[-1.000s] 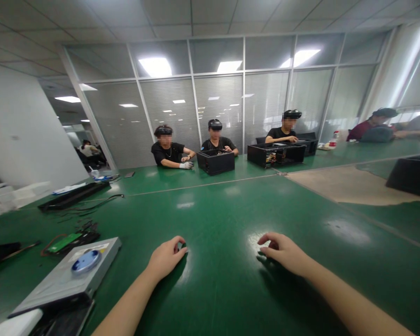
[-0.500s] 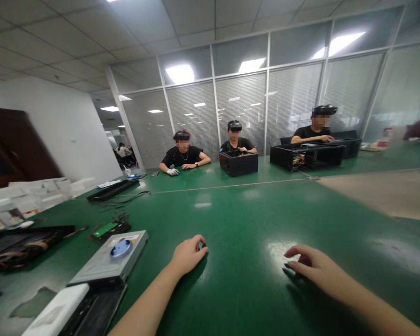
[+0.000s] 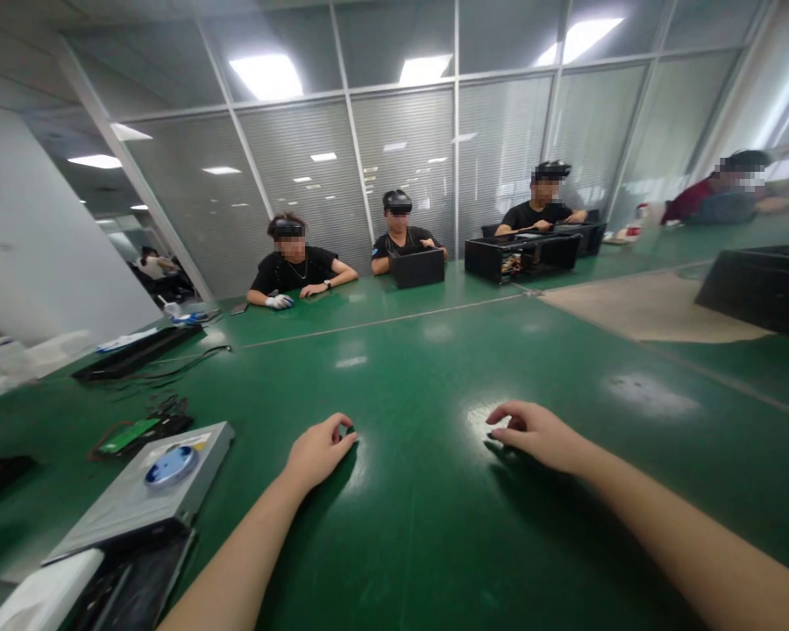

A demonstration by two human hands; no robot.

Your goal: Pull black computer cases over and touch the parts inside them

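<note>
one green table (image 3: 401, 350) is stretching toward a far edge, where three people in black shirts (image 3: 295, 272) are sitting. an open-sided black case (image 3: 483, 260) is standing by that edge, before the rightmost of the three. a silver drive (image 3: 124, 499) is lying between the table's left edge and the left hand (image 3: 316, 451), touching neither. that hand is curving loosely and empty, thumb and fingers parted; the right hand (image 3: 536, 429), nearer the table's right edge, is doing likewise, whether touching the table i cannot tell. a green circuit board (image 3: 130, 436) is lying just beyond the drive, and a round blue disc (image 3: 171, 466) is resting on the drive.
</note>
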